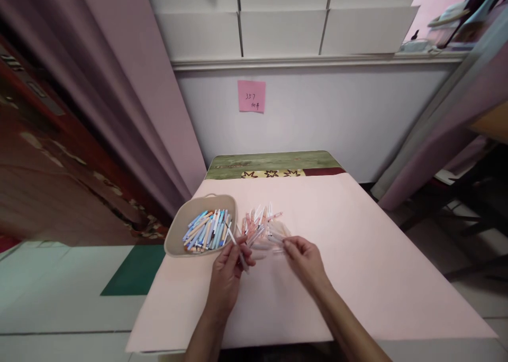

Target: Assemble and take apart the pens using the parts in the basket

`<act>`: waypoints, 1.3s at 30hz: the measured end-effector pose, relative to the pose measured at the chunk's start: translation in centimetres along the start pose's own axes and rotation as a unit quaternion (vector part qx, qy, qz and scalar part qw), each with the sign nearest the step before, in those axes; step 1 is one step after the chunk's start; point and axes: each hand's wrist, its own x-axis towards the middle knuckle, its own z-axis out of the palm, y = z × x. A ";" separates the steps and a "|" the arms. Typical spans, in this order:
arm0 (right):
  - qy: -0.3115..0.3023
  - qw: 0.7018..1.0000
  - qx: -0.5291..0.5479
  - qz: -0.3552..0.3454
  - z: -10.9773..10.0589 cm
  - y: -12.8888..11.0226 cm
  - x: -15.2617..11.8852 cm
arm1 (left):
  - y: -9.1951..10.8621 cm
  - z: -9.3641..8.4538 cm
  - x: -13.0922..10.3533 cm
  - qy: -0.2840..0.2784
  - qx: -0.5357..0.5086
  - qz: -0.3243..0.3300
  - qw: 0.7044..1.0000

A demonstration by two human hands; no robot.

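Note:
My left hand (226, 277) is closed around a slim white pen (232, 236), which slants up toward the basket. Just to the right, my right hand (307, 259) pinches thumb and fingers together at the edge of a loose pile. What it grips, perhaps a clear slim piece, is too blurred to name. That pile of clear, pink and white slim pieces (254, 224) lies on the pink table cover between and beyond my hands. A beige basket (174, 240) stands left of the pile, holding many blue, tan and white pens (206, 229).
The pink cover (357, 267) spreads over the table, with a green patterned strip (278, 163) at the far edge. A white wall behind bears a pink note (251, 96). Purple curtains hang left (159, 87) and right (428, 150); dark furniture (476, 192) stands at right.

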 end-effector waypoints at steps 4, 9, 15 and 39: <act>0.075 0.985 -0.146 -0.051 -2.1 -0.4 0.8 | -1.1 -0.3 -0.2 -0.038 -0.046 -0.026 0.998; 0.051 0.919 -0.371 -0.120 -0.6 -1.0 0.5 | -2.3 0.0 -0.6 -0.077 -0.039 -0.101 0.991; 0.034 0.823 -0.548 -0.143 1.4 -1.1 0.7 | -2.0 -0.6 -0.7 -0.052 -0.051 -0.136 0.988; -0.028 0.743 -0.662 -0.092 2.0 -3.5 1.7 | -2.1 -1.8 -0.5 -0.054 -0.086 -0.164 0.981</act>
